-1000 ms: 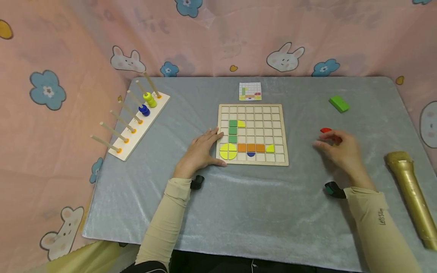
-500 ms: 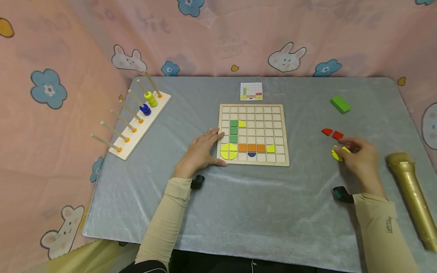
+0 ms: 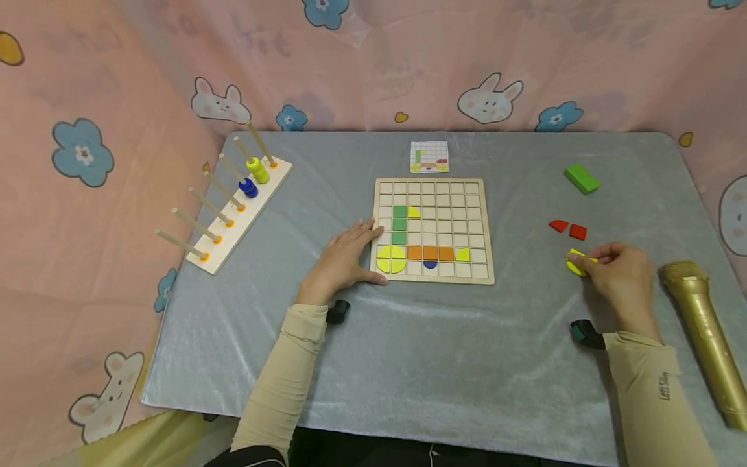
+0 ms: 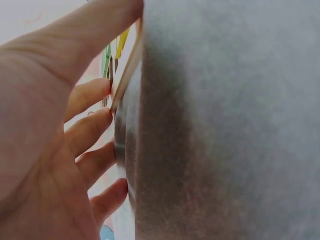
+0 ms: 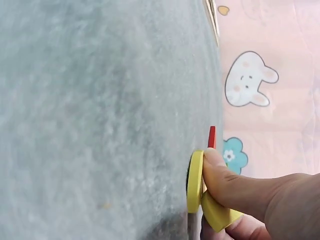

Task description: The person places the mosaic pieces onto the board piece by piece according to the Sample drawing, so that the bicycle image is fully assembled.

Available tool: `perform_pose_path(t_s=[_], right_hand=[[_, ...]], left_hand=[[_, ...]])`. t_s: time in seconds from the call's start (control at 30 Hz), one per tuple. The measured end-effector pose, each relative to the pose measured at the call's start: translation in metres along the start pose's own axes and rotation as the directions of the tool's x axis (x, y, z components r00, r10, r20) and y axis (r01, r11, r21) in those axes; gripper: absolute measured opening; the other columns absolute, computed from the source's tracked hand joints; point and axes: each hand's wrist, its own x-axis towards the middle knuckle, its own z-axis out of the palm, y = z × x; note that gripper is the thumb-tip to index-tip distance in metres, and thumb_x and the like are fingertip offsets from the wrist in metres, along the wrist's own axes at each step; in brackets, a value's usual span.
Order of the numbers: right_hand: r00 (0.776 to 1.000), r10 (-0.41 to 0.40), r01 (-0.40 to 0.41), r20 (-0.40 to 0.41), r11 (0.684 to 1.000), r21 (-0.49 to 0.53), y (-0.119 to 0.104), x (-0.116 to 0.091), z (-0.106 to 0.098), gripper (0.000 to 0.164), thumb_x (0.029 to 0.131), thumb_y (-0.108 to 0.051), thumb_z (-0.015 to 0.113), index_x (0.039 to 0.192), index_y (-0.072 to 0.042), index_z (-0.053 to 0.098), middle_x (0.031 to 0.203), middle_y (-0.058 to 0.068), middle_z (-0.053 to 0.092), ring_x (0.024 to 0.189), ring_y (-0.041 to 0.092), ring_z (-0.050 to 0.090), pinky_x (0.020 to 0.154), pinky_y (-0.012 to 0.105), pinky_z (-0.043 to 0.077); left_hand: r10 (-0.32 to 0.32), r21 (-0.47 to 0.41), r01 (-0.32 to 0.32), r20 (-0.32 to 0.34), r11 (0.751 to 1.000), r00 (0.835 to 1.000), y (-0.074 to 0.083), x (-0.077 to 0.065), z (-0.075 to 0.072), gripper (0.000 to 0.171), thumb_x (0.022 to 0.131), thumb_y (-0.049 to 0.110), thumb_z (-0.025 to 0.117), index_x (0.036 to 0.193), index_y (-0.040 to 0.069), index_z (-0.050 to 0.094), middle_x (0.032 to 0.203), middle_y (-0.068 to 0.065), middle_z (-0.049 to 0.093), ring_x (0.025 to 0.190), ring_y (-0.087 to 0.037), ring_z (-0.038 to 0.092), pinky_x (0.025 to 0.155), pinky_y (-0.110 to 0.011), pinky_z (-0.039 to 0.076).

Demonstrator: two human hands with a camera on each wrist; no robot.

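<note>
My left hand (image 3: 338, 263) rests at the left edge of the wooden grid board (image 3: 487, 227), fingers spread and thumb at its lower corner. Green, orange, yellow and blue tiles lie in the board's squares. To the right of it, my right hand (image 3: 621, 282) pinches a yellow tile (image 5: 217, 212) with a curved edge between thumb and fingers. The tile is tilted, and the hand partly hides it. Another yellow tile (image 5: 194, 182) lies flat on the cloth right by the thumb. Just beyond are a red quarter-circle tile (image 3: 558, 226) and a red square tile (image 3: 578, 231).
A small pattern card (image 3: 429, 157) lies behind the board. Green blocks (image 3: 581, 178) sit at the back right, and a gold microphone (image 3: 703, 337) lies at the right. On the left stands a peg rack (image 3: 218, 253) with blue and yellow beads.
My right hand has drawn back to the right from the red tiles, which now show, and closed in on the yellow tiles. My left hand stays at the board.
</note>
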Motion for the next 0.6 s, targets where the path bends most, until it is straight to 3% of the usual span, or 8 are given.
perform_pose_path(t_s=[0.17, 0.33, 0.5, 0.6], right_hand=[[0.999, -0.009, 0.010, -0.042, 1.000, 0.021, -0.007, -0.001, 0.003, 0.049, 0.095, -0.044, 0.078, 0.108, 0.003, 0.077, 0.062, -0.018, 0.051, 0.062, 0.006, 0.047, 0.055, 0.027, 0.040], [0.991, -0.098, 0.105, -0.087, 0.991, 0.085, -0.020, -0.006, 0.009, 0.040, 0.098, -0.034, 0.078, 0.111, 0.004, 0.080, 0.062, -0.026, 0.048, 0.061, -0.002, 0.046, 0.052, 0.019, 0.039], [0.966, -0.235, 0.254, -0.109, 0.940, 0.229, -0.033, -0.010, 0.018, 0.026, 0.095, -0.017, 0.080, 0.108, 0.005, 0.077, 0.065, -0.034, 0.050, 0.059, -0.015, 0.050, 0.054, 0.010, 0.042], [0.955, -0.287, 0.296, -0.072, 0.913, 0.281, -0.042, -0.013, 0.024, 0.024, 0.094, -0.011, 0.081, 0.110, 0.005, 0.075, 0.069, -0.036, 0.056, 0.062, -0.020, 0.056, 0.059, 0.006, 0.044]], left_hand=[[0.000, -0.003, 0.000, -0.002, 1.000, 1.000, -0.001, 0.000, 0.001, 0.111, 0.077, 0.046, 0.095, 0.168, 0.023, 0.035, 0.179, 0.005, 0.017, 0.168, -0.022, 0.012, 0.133, -0.057, 0.018], [0.001, -0.005, -0.001, -0.001, 1.000, 1.000, 0.000, 0.000, 0.000, 0.111, 0.077, 0.045, 0.095, 0.168, 0.023, 0.035, 0.179, 0.005, 0.017, 0.168, -0.022, 0.012, 0.133, -0.057, 0.018], [-0.002, -0.008, 0.002, 0.003, 1.000, 1.000, 0.001, 0.000, 0.000, 0.112, 0.077, 0.045, 0.095, 0.168, 0.023, 0.035, 0.179, 0.005, 0.016, 0.168, -0.022, 0.011, 0.133, -0.056, 0.017], [-0.005, -0.010, 0.005, 0.004, 1.000, 1.000, 0.001, 0.000, -0.001, 0.112, 0.077, 0.045, 0.095, 0.168, 0.023, 0.035, 0.179, 0.006, 0.016, 0.168, -0.022, 0.011, 0.133, -0.056, 0.017]])
